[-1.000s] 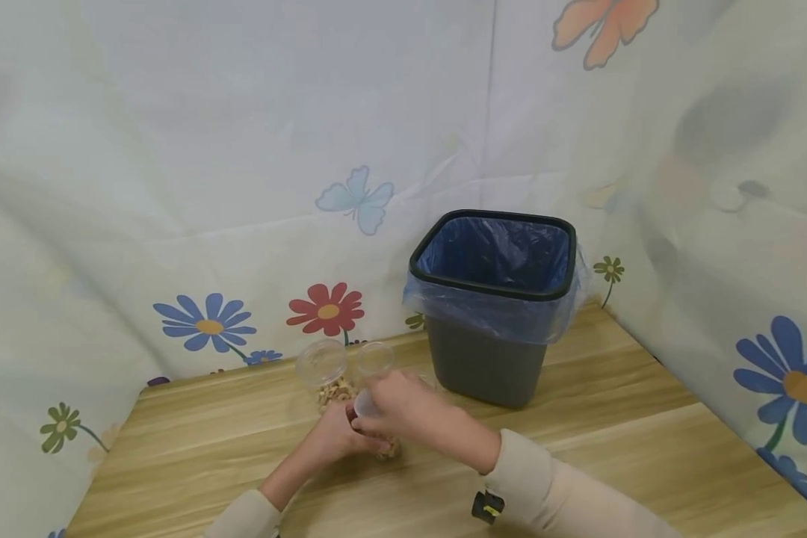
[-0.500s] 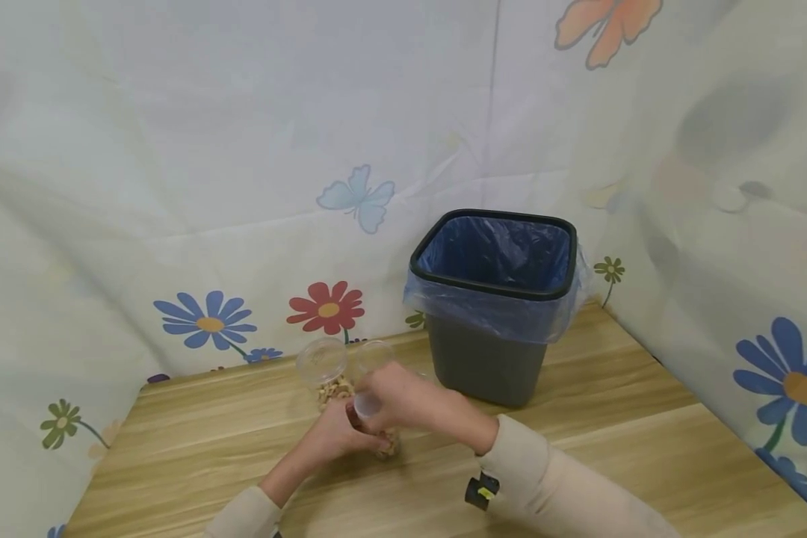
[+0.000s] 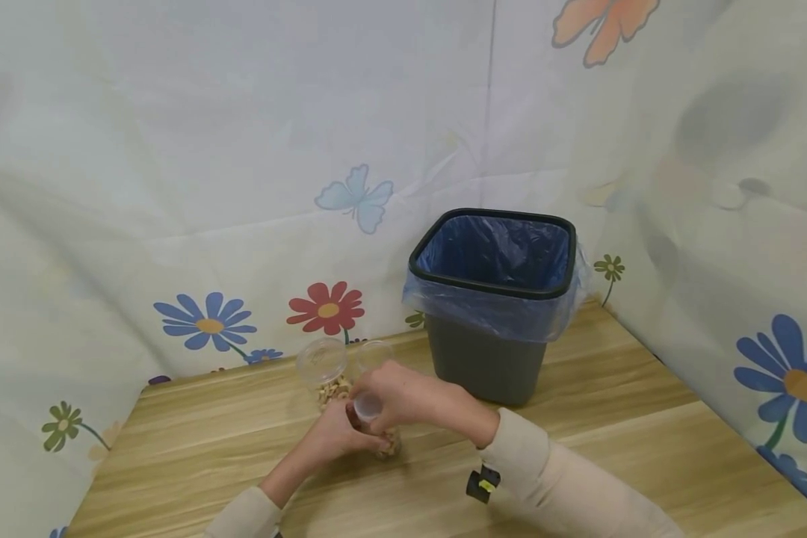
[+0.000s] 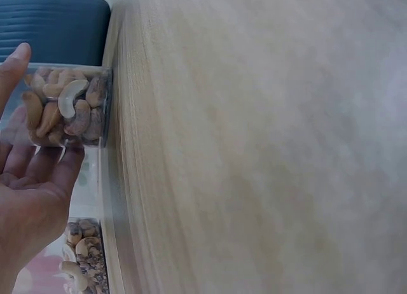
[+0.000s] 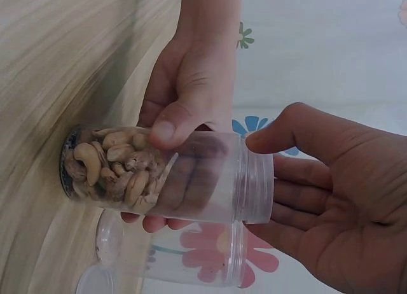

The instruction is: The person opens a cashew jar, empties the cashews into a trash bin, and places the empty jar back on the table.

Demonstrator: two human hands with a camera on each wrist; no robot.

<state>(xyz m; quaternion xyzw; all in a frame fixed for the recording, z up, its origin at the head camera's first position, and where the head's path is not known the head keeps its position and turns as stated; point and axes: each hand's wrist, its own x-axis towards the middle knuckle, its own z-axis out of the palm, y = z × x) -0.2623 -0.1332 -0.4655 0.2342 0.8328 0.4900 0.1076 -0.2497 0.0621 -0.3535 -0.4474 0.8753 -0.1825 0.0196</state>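
Note:
A clear jar of cashews [image 5: 117, 167] stands upright on the table, partly filled. My left hand [image 3: 339, 433] grips it around the middle; the left wrist view shows thumb and fingers on opposite sides of its wall [image 4: 67, 109]. On top sits a clear lid [image 5: 259, 187], pinched at its rim between the thumb and fingers of my right hand [image 3: 403, 396]. Behind it, a second jar with nuts [image 3: 334, 390] stands close to my left hand. A clear jar with no nuts visible [image 5: 203, 259] is partly hidden behind the held one.
A grey bin [image 3: 487, 362] lined with a blue bag stands at the back right of the wooden table [image 3: 208, 456]. Clear round lids [image 5: 109, 235] lie on the table near the jars. A flower-printed cloth [image 3: 242, 187] hangs behind.
My right hand has rotated and shifted slightly left at the jar's top, so more of the lid shows. The left hand and the jar stay in place.

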